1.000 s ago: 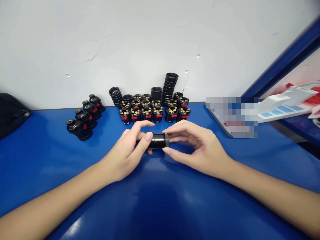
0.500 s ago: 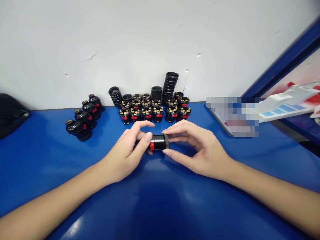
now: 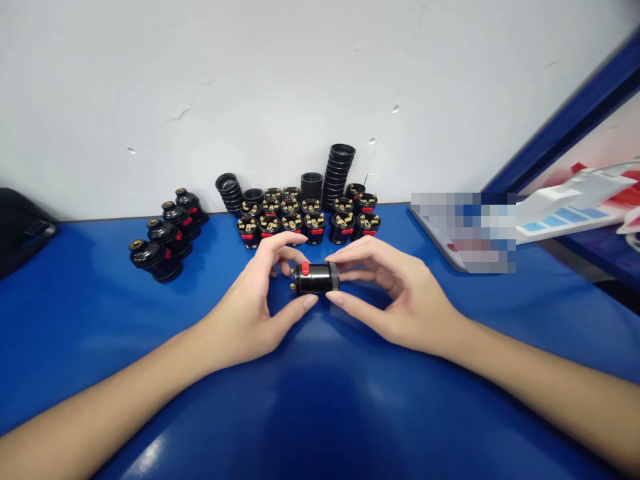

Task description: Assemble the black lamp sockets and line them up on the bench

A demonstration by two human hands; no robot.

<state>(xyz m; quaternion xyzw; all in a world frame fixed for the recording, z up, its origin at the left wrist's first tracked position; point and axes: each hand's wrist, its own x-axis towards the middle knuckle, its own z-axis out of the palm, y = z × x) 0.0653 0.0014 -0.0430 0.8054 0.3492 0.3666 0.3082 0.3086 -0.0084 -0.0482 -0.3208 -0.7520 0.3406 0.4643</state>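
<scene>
Both hands grip one small black socket body (image 3: 316,279) between them, just above the blue table (image 3: 320,407). The left hand (image 3: 247,310) pinches its left end with the forefinger on top and the thumb underneath, and the right hand (image 3: 405,303) closes on the right end the same way, so neither hand is nearer than the other. A white wall (image 3: 300,80) rises behind the table, meeting its far edge well beyond the hands, and the blue surface between the forearms lies open. A dark bag (image 3: 20,223) sits at the far left, and a flat printed sheet (image 3: 565,207), partly blurred, lies to the right. Along the wall a cluster of brass-topped cores (image 3: 310,223) stands near the fingertips, with stacks of black rings (image 3: 341,170) behind it and a row of capped sockets (image 3: 165,240) to its left. The socket body's long axis runs left to right: brass pins toward the left hand, ribbed collar toward the right, a red tab on top.
</scene>
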